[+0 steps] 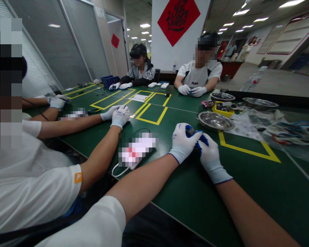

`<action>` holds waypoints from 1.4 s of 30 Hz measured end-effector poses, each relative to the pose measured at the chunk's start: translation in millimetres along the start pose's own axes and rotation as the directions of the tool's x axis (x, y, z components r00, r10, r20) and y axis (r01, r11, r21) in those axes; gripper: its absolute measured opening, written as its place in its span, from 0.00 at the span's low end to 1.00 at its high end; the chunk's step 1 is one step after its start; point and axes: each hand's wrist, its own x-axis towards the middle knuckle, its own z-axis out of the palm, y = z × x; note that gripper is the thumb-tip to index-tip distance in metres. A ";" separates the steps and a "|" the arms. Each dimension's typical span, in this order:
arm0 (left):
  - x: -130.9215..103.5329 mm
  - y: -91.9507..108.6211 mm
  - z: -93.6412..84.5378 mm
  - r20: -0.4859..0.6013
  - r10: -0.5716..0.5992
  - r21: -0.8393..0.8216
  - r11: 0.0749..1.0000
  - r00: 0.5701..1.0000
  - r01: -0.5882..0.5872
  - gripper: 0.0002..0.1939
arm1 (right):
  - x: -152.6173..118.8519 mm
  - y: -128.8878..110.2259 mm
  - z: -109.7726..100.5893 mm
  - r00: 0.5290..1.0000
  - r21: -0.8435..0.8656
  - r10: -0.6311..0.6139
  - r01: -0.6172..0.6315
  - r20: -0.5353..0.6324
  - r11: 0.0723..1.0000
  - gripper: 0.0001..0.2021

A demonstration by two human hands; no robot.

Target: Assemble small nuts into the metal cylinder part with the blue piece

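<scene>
My left hand [182, 142], in a white glove with blue on the fingers and palm, is closed around a small dark object [191, 131]. Its kind cannot be made out, since fingers cover most of it. Against it from the other side comes my right hand [211, 157], gloved alike, with curled fingers meeting those of the left. Both hands are held close together just over the green table [180, 192]. To their left lies a pixelated white device [137, 150] with a white cable looped at its near end.
Right of my hands are a steel dish [216, 121], a yellow tray [222, 109] with cables, plastic bags and a coiled wire bundle [296, 134]. Yellow tape [249, 150] marks rectangles. On my left, a co-worker's gloved hands [120, 116] rest on the table; others sit across.
</scene>
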 end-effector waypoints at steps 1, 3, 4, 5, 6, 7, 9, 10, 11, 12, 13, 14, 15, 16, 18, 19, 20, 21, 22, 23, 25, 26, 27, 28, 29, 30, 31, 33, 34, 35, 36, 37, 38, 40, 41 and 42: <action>0.0 -0.4 0.0 -0.001 -0.005 -0.005 1.000 1.000 0.005 0.16 | -0.3 -0.5 0.2 1.000 0.011 0.011 -0.011 -0.001 1.000 0.21; -0.3 -0.4 -0.2 -0.003 -0.006 -0.012 1.000 1.000 0.006 0.14 | -0.5 -2.1 0.5 1.000 0.035 0.026 -0.026 -0.002 0.999 0.22; -0.7 0.0 -0.4 -0.001 0.004 -0.017 1.000 1.000 -0.004 0.12 | -0.4 -2.9 0.4 1.000 0.047 0.031 -0.031 -0.001 0.998 0.23; -1.1 0.5 -0.6 0.005 0.021 -0.024 0.999 1.000 -0.021 0.10 | 0.0 -3.6 0.2 0.999 0.055 0.036 -0.035 -0.001 0.998 0.24; -1.6 1.0 -0.9 0.016 0.045 -0.032 0.998 0.999 -0.045 0.08 | 0.5 -3.9 -0.2 0.999 0.058 0.041 -0.040 -0.004 0.997 0.24; -2.0 1.5 -1.1 0.030 0.070 -0.039 0.997 0.997 -0.069 0.07 | 1.2 -4.0 -0.7 0.999 0.055 0.045 -0.044 -0.010 0.998 0.25; -2.4 2.3 -1.3 0.061 0.106 -0.045 0.994 0.992 -0.103 0.06 | 2.6 -3.1 -1.8 0.999 0.029 0.039 -0.038 -0.032 0.999 0.25; -2.3 2.6 -1.4 0.075 0.111 -0.042 0.993 0.991 -0.108 0.06 | 3.2 -2.4 -2.2 0.999 0.011 0.028 -0.028 -0.041 1.000 0.25; -2.2 2.9 -1.4 0.086 0.111 -0.038 0.993 0.990 -0.108 0.06 | 3.7 -1.7 -2.6 0.999 -0.007 0.015 -0.016 -0.049 1.000 0.25; -1.9 3.4 -1.5 0.097 0.106 -0.034 0.994 0.990 -0.103 0.06 | 3.9 -1.3 -2.9 0.998 -0.023 0.002 -0.004 -0.056 1.000 0.25; -1.6 3.9 -1.6 0.107 0.099 -0.031 0.995 0.989 -0.096 0.06 | 4.0 -1.3 -3.0 0.998 -0.035 -0.010 0.008 -0.059 0.999 0.24; -1.4 4.6 -1.8 0.116 0.091 -0.028 0.996 0.989 -0.088 0.06 | 3.8 -2.0 -3.1 0.998 -0.041 -0.017 0.014 -0.059 0.999 0.24; -1.2 5.2 -2.0 0.124 0.083 -0.025 0.996 0.989 -0.081 0.06 | 3.4 -3.2 -3.0 0.998 -0.040 -0.016 0.014 -0.056 0.999 0.24; -1.1 5.8 -2.2 0.131 0.076 -0.023 0.997 0.989 -0.074 0.06 | 2.7 -5.0 -3.0 0.999 -0.034 -0.009 0.007 -0.050 0.999 0.24; -1.0 6.6 -2.5 0.138 0.062 -0.018 0.998 0.989 -0.060 0.07 | 1.0 -9.5 -2.6 0.999 -0.007 0.021 -0.021 -0.044 1.000 0.23; -1.1 6.6 -2.6 0.138 0.053 -0.016 0.999 0.989 -0.051 0.08 | 0.2 -11.6 -2.3 0.998 0.013 0.039 -0.038 -0.043 0.999 0.22; -1.1 6.4 -2.5 0.136 0.044 -0.016 0.999 0.990 -0.042 0.09 | -0.6 -13.3 -2.0 0.998 0.037 0.051 -0.050 -0.040 0.998 0.22; -1.0 6.0 -2.4 0.131 0.033 -0.016 0.999 0.991 -0.031 0.09 | -1.0 -14.2 -1.5 0.998 0.063 0.058 -0.056 -0.033 0.996 0.22; -1.0 5.4 -2.2 0.125 0.022 -0.018 1.000 0.992 -0.020 0.10 | -1.2 -14.1 -1.0 0.998 0.087 0.060 -0.058 -0.022 0.995 0.22; -0.8 4.7 -2.0 0.120 0.014 -0.020 1.000 0.993 -0.012 0.10 | -0.9 -13.1 -0.5 0.998 0.106 0.060 -0.059 -0.008 0.993 0.22; -0.4 3.6 -1.8 0.109 0.005 -0.024 1.000 0.994 -0.002 0.10 | 0.5 -8.6 0.4 0.998 0.131 0.061 -0.061 0.004 0.990 0.22; -0.3 3.2 -1.9 0.105 0.005 -0.027 1.000 0.994 -0.002 0.10 | 1.5 -5.6 0.6 0.998 0.137 0.064 -0.063 0.001 0.988 0.22; -0.1 3.0 -2.2 0.103 0.008 -0.033 0.999 0.995 -0.005 0.09 | 2.5 -2.5 0.7 0.998 0.141 0.066 -0.065 -0.004 0.988 0.22; 0.0 3.0 -2.7 0.104 0.016 -0.039 0.999 0.994 -0.012 0.08 | 3.5 0.1 0.6 0.998 0.142 0.066 -0.064 -0.009 0.988 0.22; 0.0 3.1 -3.3 0.107 0.029 -0.044 0.999 0.994 -0.025 0.07 | 4.3 2.1 0.3 0.998 0.143 0.063 -0.061 -0.012 0.988 0.22; -0.1 3.4 -4.0 0.116 0.045 -0.049 0.998 0.992 -0.040 0.06 | 4.8 3.2 0.0 0.998 0.142 0.057 -0.054 -0.016 0.988 0.22; -0.3 3.8 -4.8 0.131 0.064 -0.052 0.997 0.989 -0.057 0.05 | 5.0 3.3 -0.4 0.999 0.138 0.045 -0.041 -0.023 0.990 0.21; -0.9 4.5 -6.1 0.170 0.096 -0.051 0.995 0.981 -0.089 0.02 | 4.7 1.4 -0.9 0.999 0.120 0.010 -0.004 -0.051 0.993 0.21; -1.2 4.7 -6.4 0.189 0.106 -0.049 0.994 0.976 -0.098 0.04 | 4.3 0.0 -0.9 0.998 0.107 -0.009 0.016 -0.067 0.994 0.20; -1.5 4.9 -6.6 0.205 0.108 -0.046 0.994 0.973 -0.100 0.05 | 3.8 -1.1 -0.7 0.996 0.091 -0.029 0.036 -0.083 0.995 0.19; -1.6 4.9 -6.5 0.217 0.104 -0.043 0.994 0.971 -0.097 0.07 | 3.3 -1.8 -0.2 0.994 0.073 -0.046 0.053 -0.100 0.996 0.19; -1.7 4.9 -6.2 0.227 0.095 -0.040 0.995 0.969 -0.088 0.07 | 3.0 -1.7 0.3 0.991 0.056 -0.055 0.062 -0.118 0.996 0.19; -1.6 4.9 -5.7 0.238 0.082 -0.039 0.996 0.968 -0.075 0.08 | 2.7 -0.7 1.0 0.989 0.042 -0.055 0.061 -0.141 0.997 0.18; -1.1 5.0 -4.7 0.259 0.050 -0.041 0.998 0.964 -0.041 0.08 | 2.7 3.0 1.9 0.983 0.034 -0.027 0.033 -0.184 0.999 0.18; -0.7 5.2 -4.3 0.271 0.035 -0.045 0.999 0.962 -0.023 0.07 | 2.8 5.2 2.2 0.983 0.037 -0.018 0.025 -0.185 0.999 0.18; -0.3 5.4 -3.9 0.280 0.020 -0.052 0.999 0.960 -0.006 0.07 | 2.9 7.0 2.2 0.984 0.043 -0.012 0.020 -0.175 0.999 0.17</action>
